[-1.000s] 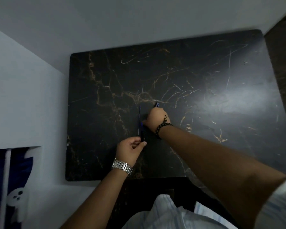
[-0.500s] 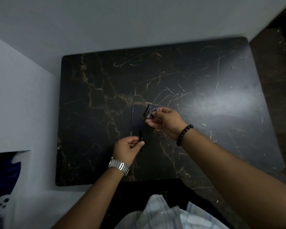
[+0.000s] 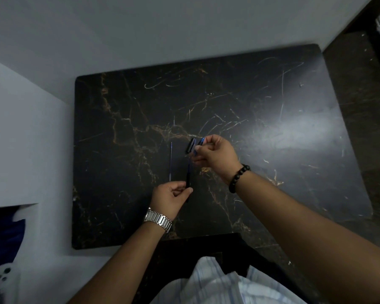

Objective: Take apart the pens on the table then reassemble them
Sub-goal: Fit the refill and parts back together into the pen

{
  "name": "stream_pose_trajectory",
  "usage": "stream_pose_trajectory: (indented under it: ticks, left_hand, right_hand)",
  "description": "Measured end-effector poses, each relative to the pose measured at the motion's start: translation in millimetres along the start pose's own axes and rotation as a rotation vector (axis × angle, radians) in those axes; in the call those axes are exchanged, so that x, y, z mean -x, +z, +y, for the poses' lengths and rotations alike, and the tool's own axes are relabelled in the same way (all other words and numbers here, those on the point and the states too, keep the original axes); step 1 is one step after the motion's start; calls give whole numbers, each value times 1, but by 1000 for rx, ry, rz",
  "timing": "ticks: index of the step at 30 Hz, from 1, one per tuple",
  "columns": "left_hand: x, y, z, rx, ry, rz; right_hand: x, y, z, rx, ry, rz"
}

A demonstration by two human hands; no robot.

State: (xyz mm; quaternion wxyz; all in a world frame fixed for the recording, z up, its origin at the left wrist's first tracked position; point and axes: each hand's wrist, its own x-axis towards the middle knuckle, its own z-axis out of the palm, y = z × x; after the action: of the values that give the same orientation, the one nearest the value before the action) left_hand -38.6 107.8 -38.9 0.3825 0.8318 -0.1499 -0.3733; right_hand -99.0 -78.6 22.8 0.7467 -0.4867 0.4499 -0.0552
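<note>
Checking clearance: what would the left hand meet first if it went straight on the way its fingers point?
Probably the black pen piece it pinches; beyond that, the right hand, though depth is unclear.

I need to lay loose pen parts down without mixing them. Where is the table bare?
The table is bare across its far half and whole right side, beyond the right hand. Bare also at left, beyond the thin refill. The middle is crowded: refill, black cap, pen barrel in the left hand.

Pen piece point(image 3: 188, 178) end inside left grip point(image 3: 170, 199)
</note>
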Motion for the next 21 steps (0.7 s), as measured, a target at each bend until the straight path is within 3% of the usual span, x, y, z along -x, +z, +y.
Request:
stream_pose_trajectory:
  ticks: [21]
  left_hand:
    - [8, 0, 8, -24, -7, -48]
  right_hand:
    - [6, -1, -6, 282, -28, -65]
